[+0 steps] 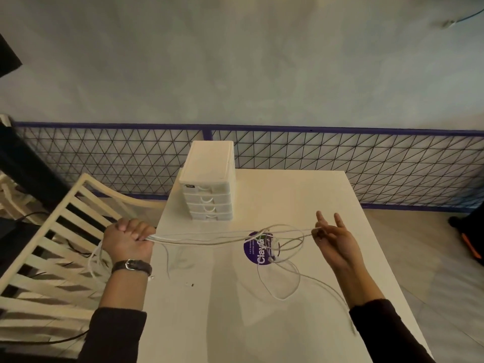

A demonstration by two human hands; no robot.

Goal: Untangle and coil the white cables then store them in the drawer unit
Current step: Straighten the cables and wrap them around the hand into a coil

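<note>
Your drawer unit (208,183) stood at the table's (301,195) far edge; cables (209,238) stretched before it between your hands.

obstacles: drawer unit (208,184) at far edge, cables (222,238) mid-table | free: table (301,195) right

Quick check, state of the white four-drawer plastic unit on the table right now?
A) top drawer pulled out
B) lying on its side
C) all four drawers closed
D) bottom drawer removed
C: the white four-drawer plastic unit stands upright with all four drawer fronts flush, while the left hand and right hand stretch the tangled white cables between them over the white table.
</note>
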